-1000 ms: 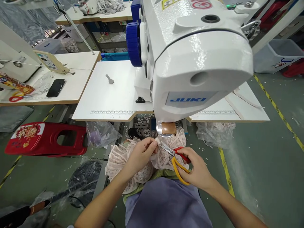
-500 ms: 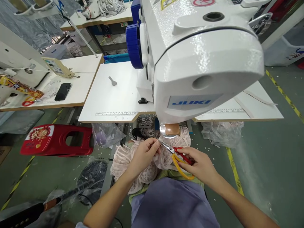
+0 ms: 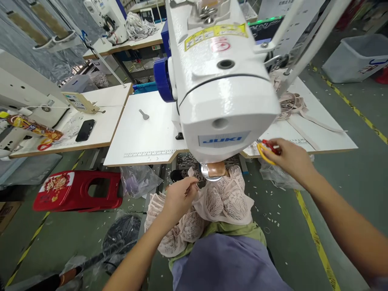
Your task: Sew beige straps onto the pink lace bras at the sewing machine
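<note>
My left hand [image 3: 178, 200] is closed in a pinch on the edge of a pale pink lace bra [image 3: 226, 202], just left of the machine's lower end. The bra's cups hang over my lap. Under and beside my left wrist lie more gathered pale lace bras [image 3: 172, 234]. My right hand [image 3: 292, 159] is wrapped round scissors [image 3: 269, 152] with red and yellow handles, out at the front edge of the table's right part. Their blades point left and are mostly hidden or too small to make out.
A white sewing machine [image 3: 226, 109] stands between my hands on a white table [image 3: 142, 133]. Beige strapping [image 3: 292, 106] lies on its right side. To the left are a red stool [image 3: 79, 190], a phone [image 3: 85, 130] and a bottle [image 3: 33, 126]. Plastic bags [image 3: 141, 182] hang below.
My right hand has carried the scissors away from the bra, up and to the right to the table edge. My left hand still pinches the bra, whose cups now show more. The camera view has shifted.
</note>
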Available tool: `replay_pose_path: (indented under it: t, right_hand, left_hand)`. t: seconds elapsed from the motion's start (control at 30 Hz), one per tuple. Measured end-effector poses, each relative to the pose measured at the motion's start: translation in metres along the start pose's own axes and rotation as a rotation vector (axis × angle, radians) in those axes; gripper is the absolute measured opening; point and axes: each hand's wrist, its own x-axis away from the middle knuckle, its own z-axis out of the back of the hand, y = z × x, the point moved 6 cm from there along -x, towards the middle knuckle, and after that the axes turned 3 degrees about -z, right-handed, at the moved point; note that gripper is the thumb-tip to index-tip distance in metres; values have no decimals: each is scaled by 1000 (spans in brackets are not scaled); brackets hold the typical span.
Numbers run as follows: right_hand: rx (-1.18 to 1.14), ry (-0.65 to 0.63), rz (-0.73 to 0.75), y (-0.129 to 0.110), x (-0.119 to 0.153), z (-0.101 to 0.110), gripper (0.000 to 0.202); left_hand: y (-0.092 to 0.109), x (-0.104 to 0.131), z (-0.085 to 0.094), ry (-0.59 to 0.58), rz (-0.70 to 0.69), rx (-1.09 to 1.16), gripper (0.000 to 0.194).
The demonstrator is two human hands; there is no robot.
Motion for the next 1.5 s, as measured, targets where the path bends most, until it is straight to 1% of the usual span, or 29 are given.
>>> replay_pose_path:
  t: [0.07,0.1,0.13,0.17,0.2,0.23,0.27,0.3,0.33,0.37,0.4,0.43,0.47,0.5,0.53,0.57,0.63,0.67,0.7,0.73,0.8,0.87,0.9,0.97,1.07,1.13,1.2,1.27,1.5]
  right_hand:
    - [97,-10,27,-1,-29,6,25]
    - [115,-5,63,-4,-36,9,24]
    - [106,16,99,-8,-37,11,25]
    - [67,60,121,-12,-32,14,26]
    - [-10,108,130,-16,-21,15,28]
    - [-112,125,144,-21,-6,13,30]
    - [-232,92,164,-27,13,8,31]
    - [-359,-19,217,-38,35,-3,30]
    - [-460,-216,314,-53,59,-19,31]
    - [-519,-404,409,-68,84,-34,32]
    - [-543,-499,459,-80,106,-45,39]
    - [-563,-536,485,-90,122,-53,53]
    - [-602,-537,483,-98,133,-59,68]
    - [-671,-515,460,-104,139,-62,79]
    - [-778,-495,419,-108,141,-64,83]
    - [-910,-476,357,-110,140,-65,81]
    - [-1148,-424,186,-110,131,-64,68]
    - [-1214,-389,92,-109,126,-62,60]
    - [-1238,-353,12,-108,120,-59,52]
    - [-1228,-324,-38,-108,114,-54,44]
    - [-1170,-284,-51,-112,100,-44,33]
    - [-1095,-244,-10,-116,85,-34,27]
    - [-1053,-220,11,-117,76,-30,25]
    - [-961,-182,55,-118,60,-25,22]
    - [-864,-181,155,-125,39,-22,16]
    - [-823,-189,224,-131,28,-21,10]
    - [-762,-183,274,-138,20,-20,7]
    - [-684,-173,306,-144,15,-16,8]
    - [-575,-117,359,-156,17,3,22]
  left_hand:
    - [-1,-2,2,-130,50,119,26]
    - [0,-3,3,-210,74,199,27]
    - [0,-3,4,-280,90,263,28]
    - [0,-3,5,-329,100,283,29]
    - [-1,-4,7,-351,102,250,27]
    - [-1,-4,8,-344,93,165,25]
    - [-1,-5,8,-308,60,44,22]
    - [3,-6,7,-250,-1,-91,19]
    - [9,-6,3,-185,-94,-219,19]
    - [19,-4,-3,-126,-217,-316,20]
    - [31,0,-10,-80,-352,-373,23]
    - [43,5,-19,-52,-474,-397,26]
    - [53,9,-27,-38,-570,-392,28]
    - [62,13,-34,-38,-629,-372,31]
    - [70,16,-40,-41,-654,-342,32]
    - [75,16,-44,-44,-636,-307,34]
    - [81,11,-47,-56,-499,-186,36]
    - [80,8,-48,-68,-402,-90,37]
    - [79,6,-50,-79,-302,16,39]
    - [76,4,-50,-77,-211,115,41]
    - [69,2,-49,-47,-96,231,44]
    - [62,2,-44,21,-61,192,40]
    - [59,2,-39,60,-75,130,35]
    - [57,3,-32,118,-172,-24,28]
    - [61,2,-28,153,-385,-253,30]
    - [63,-1,-26,193,-464,-362,32]
    - [65,-3,-22,266,-506,-425,33]
    - [67,-5,-20,316,-535,-459,32]
    - [71,-9,-15,341,-566,-491,30]
